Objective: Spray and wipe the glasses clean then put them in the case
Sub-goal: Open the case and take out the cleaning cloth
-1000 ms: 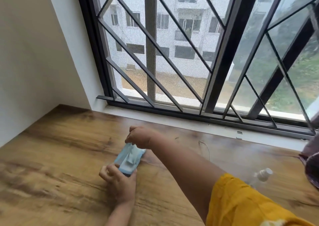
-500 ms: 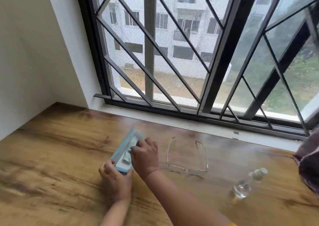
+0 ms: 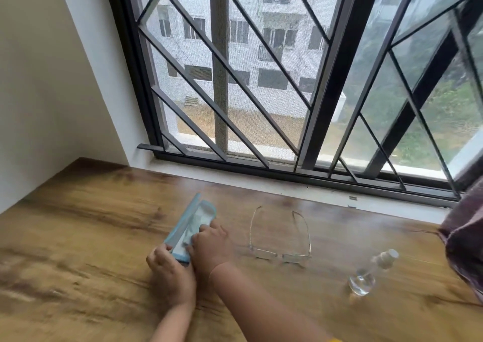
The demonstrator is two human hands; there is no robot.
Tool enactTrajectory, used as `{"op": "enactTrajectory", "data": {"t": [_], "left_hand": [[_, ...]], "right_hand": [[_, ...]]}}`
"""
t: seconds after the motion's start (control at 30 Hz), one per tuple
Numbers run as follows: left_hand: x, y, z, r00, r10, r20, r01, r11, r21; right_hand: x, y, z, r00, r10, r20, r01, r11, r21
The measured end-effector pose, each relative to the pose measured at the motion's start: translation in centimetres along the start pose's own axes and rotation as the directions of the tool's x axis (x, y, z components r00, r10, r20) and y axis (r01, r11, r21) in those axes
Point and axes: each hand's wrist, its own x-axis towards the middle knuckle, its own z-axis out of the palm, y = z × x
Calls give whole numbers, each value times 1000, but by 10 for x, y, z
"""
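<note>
Both left hand [image 3: 170, 271] and right hand [image 3: 209, 247] curl fingers round the case [image 3: 194, 217], long axis pointing toward the window [image 3: 329, 80]

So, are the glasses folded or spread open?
Spread: both temples of the glasses point toward the window, beside the case.

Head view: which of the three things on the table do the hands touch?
The light blue case, leftmost: the left hand and right hand both hold it. The glasses and the clear bottle lie untouched.
</note>
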Motion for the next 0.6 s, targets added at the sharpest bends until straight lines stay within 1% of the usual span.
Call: {"op": "enactTrajectory", "data": {"t": [0.07,0.13,0.17,0.2,0.23,0.27,0.3,0.37,0.4,0.47,0.53,0.6], "left_hand": [[0,1,-1,1000,1,4,-1,1000,-6],[-1,2,-1,1000,6,2,-6,1000,-14],[-1,3,-1,1000,11,1,-11,1000,-21],[-2,4,-1,1000,15,-2,-15,999,-29],[-2,5,-2,1000,16,-7,-16,999,-34],[-3,6,-2,1000,16,-10,-17,999,-37],[-3,8,-3,1000,16,-9,-17,999,-39],[-4,9,-4,1000,13,-2,-13,999,-37],[-4,9,-4,1000,10,6,-10,999,-34],[-4,8,-4,999,25,22,-24,1000,-20],[-4,6,-3,999,28,27,-28,1000,-6],[-4,8,-4,1000,24,15,-23,1000,-12]], "right_hand": [[2,-1,-2,999,-9,36,10,1000,-8],[5,-3,-1,999,-28,33,29,999,-22],[7,-4,-1,999,-40,2,40,997,-59],[6,-7,-6,1000,-21,21,22,997,-80],[5,-7,-6,1000,4,-4,-5,996,-89],[6,-6,-3,998,10,-69,-14,998,-56],[6,-4,-2,990,17,-140,-13,1000,28],[4,1,-6,975,159,-156,-112,956,272],[3,4,-9,959,234,-160,-164,919,359],[-3,8,-15,918,359,-171,-221,818,531],[-14,14,-23,872,452,-186,-211,692,691],[-28,22,-36,823,533,-199,-185,582,792]]}}
